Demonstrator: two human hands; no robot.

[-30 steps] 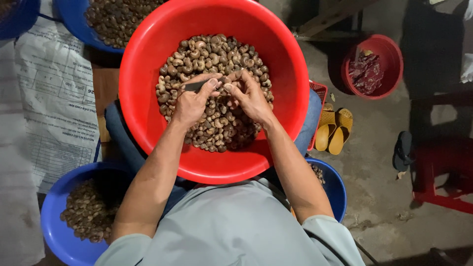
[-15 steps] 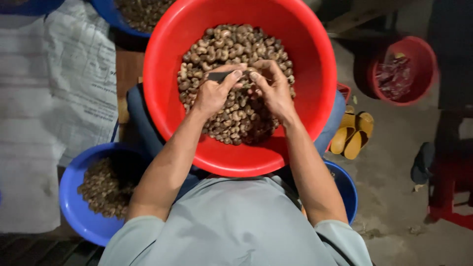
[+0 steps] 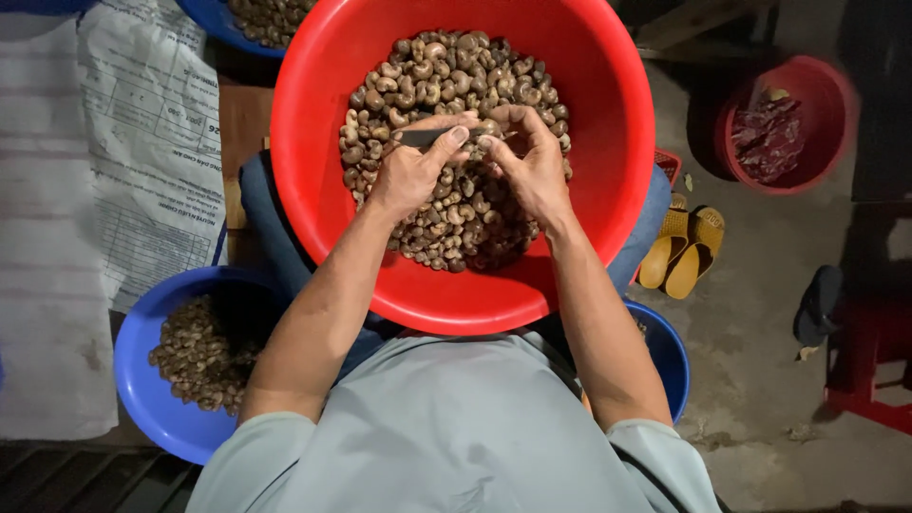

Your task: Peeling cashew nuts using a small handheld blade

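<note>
A big red basin [image 3: 589, 218] rests on my lap, filled with a heap of brown cashew nuts [image 3: 446, 76]. Both hands work together above the heap. My left hand [image 3: 410, 171] grips a small dark knife [image 3: 423, 137], thumb along the blade. My right hand [image 3: 532, 161] pinches a single nut [image 3: 486, 128] against the knife tip. The hands touch at the fingertips.
A blue bowl [image 3: 142, 399] with nuts sits at lower left, another blue bowl [image 3: 665, 351] at lower right under my arm, a third blue bowl [image 3: 214, 24] at top left. White printed sacks [image 3: 95, 190] cover the left. A small red basin [image 3: 807, 123], yellow sandals [image 3: 679, 252] and a red stool [image 3: 869, 370] stand right.
The view has shifted, so the basin and hands sit more to the middle. The hands stay together over the nuts, with the fingers turning the nut against the knife.
</note>
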